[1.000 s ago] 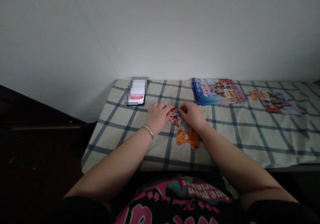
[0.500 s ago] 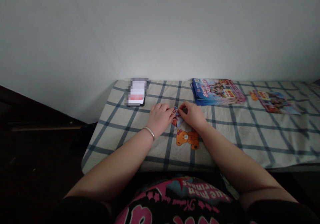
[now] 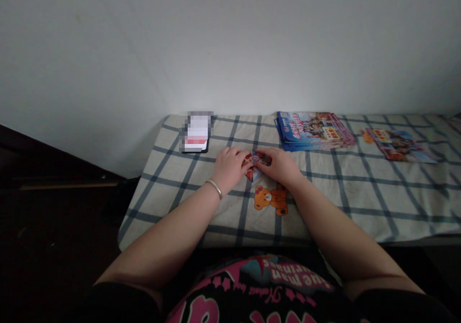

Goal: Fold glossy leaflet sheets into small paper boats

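Observation:
Between my two hands is a small folded leaflet [image 3: 253,173], printed in colour like the flyers at the back. My left hand [image 3: 231,168], with a silvery bangle at its wrist, grips the leaflet's left side with thumb and fingers. My right hand [image 3: 280,165] has its curled fingers closed on the right side. Both hands rest low over the checked cloth, and much of the leaflet is hidden under the fingers. Just nearer to me, an orange bear print [image 3: 271,200] shows on the cloth.
A stack of colourful flyers [image 3: 313,131] lies at the back, right of centre. Farther right is another flyer [image 3: 403,145]. A phone with a blurred screen [image 3: 196,133] lies back left. The checked cloth [image 3: 173,179] covers the table, which meets a white wall [image 3: 230,44].
My fingers have shifted slightly on the leaflet. The right hand's fingers have moved a little left, and the leaflet's visible part has changed shape. Both hands stay at the same spot.

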Demonstrator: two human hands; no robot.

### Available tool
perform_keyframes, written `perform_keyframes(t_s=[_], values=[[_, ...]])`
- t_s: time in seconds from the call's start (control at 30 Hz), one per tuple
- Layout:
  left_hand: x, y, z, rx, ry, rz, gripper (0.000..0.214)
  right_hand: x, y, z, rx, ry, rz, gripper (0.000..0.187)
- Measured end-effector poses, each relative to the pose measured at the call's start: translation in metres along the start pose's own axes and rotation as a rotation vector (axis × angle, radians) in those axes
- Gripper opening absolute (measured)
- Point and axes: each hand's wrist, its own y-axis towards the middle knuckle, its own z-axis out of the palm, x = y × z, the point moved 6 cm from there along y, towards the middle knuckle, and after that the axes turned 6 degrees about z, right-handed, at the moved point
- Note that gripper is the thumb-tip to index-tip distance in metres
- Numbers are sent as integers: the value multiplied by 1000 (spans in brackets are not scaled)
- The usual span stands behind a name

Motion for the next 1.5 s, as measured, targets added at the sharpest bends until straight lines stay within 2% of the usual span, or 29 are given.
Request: perform_keyframes(t_s=[0.1, 0.3, 0.47, 0.57, 0.67, 0.8, 0.97, 1.13, 1.27, 1.37, 1.5], values=[[0, -1, -2, -28, -26, 7, 31, 0, -3, -1, -10, -25, 5, 39], [-4, -3, -3, -39, -14, 62, 26, 0, -3, -3, -13, 45, -2, 25], [3, 0, 1, -28, -143, -44, 19, 3, -1, -3, -45, -20, 2, 19], [6, 0, 1, -62, -209, -96, 22, 3, -1, -2, -72, -44, 9, 19], [5, -1, -1, -90, -180, -88, 22, -3, 1, -1, -68, -37, 90, 12], [1, 0, -2, -34, -112, -52, 16, -10, 3, -1, -49, -66, 212, 5], [0, 1, 0, -6, -83, -4, 24, -10, 4, 0, -63, -73, 189, 5], [0, -1, 2, -16, -120, 27, 48, -4, 1, -3, -71, -12, 97, 11], [0, -3, 1, -3, -113, 8, 34, 2, -1, -5, -64, -30, -6, 15], [-1, -3, 1, 8, -100, 2, 25, 0, -1, -4, -82, -52, 18, 16], [-2, -2, 1, -14, -126, -36, 28, -2, 0, -2, -108, -94, 91, 15]])
